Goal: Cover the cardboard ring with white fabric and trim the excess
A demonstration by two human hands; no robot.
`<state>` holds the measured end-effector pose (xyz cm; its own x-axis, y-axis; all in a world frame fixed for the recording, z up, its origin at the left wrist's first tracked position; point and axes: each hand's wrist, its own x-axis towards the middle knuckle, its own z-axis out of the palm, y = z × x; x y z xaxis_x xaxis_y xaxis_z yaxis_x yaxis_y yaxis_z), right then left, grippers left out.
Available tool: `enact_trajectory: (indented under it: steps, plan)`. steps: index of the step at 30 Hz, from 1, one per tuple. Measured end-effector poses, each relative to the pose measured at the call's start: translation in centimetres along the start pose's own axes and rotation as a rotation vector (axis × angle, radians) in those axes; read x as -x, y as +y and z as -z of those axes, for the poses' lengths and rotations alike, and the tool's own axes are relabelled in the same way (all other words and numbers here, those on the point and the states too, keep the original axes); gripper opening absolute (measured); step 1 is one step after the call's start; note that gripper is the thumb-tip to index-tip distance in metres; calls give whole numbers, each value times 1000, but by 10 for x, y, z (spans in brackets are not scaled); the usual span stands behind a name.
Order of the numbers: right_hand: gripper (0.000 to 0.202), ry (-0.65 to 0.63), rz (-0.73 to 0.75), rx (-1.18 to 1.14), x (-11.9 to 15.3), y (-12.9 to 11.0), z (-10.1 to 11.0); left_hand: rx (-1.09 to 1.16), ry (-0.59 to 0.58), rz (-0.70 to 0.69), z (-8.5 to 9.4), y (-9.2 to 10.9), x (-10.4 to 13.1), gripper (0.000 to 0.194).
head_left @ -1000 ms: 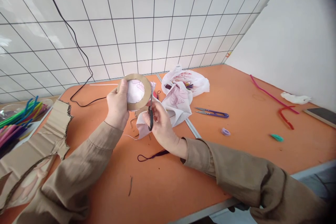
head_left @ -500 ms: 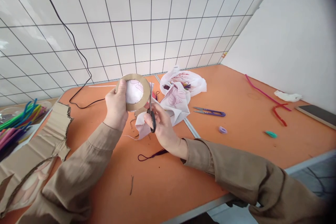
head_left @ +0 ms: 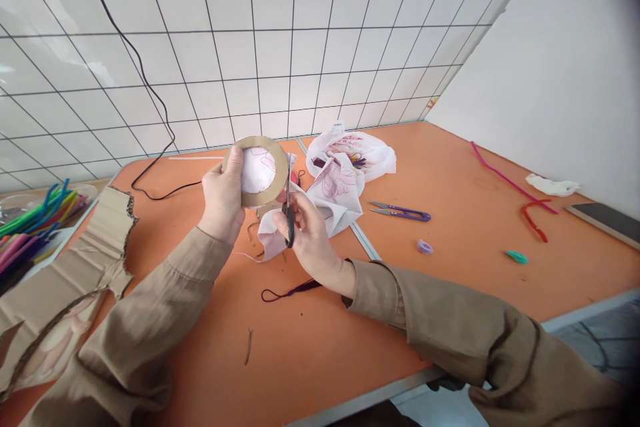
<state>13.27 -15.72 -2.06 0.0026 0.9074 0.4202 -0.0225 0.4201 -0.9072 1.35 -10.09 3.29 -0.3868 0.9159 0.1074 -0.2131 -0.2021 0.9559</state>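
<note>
My left hand (head_left: pixel 224 197) grips a round cardboard ring (head_left: pixel 281 170) by its left side, thumb on the front face. White fabric (head_left: pixel 257 172) with pink line drawing fills the ring's opening. My right hand (head_left: pixel 313 237) is closed round the black handles of a pair of scissors (head_left: pixel 289 223). The blades point up along the ring's right edge; whether they touch it I cannot tell. Below and behind the hands lies a larger white cloth (head_left: pixel 337 190) with pink printed lines. A dark tassel (head_left: pixel 295 289) with a loop lies just under my right wrist.
A white plastic bag (head_left: pixel 377 153) sits behind the cloth. Purple thread snips (head_left: pixel 403 212), a lilac ring-shaped piece (head_left: pixel 425 247) and a green item (head_left: pixel 517 257) lie to the right. Torn cardboard (head_left: pixel 65 273) and colourful pipe cleaners (head_left: pixel 40 220) are at left. A black cable (head_left: pixel 160 113) hangs at the wall.
The view has tilted and shifted slightly. My hands, the ring and the scissors keep nearly the same positions relative to one another.
</note>
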Motion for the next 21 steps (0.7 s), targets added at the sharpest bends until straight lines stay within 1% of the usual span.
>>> enact_trajectory:
  steps: [6, 9, 17, 21]
  plan:
    - [29, 9, -38, -66, 1, 4, -2, -2, 24, -9, -1, -2, -2, 46]
    - [30, 12, -35, -63, 2, 5, -2, 6, 28, -25, 0, -4, -3, 46]
    - [19, -5, -37, -88, 1, 4, 0, -4, 22, -36, 1, -8, -4, 47]
    - [26, -18, -23, -150, 0, 1, 0, 7, 26, -52, 0, -10, -4, 46]
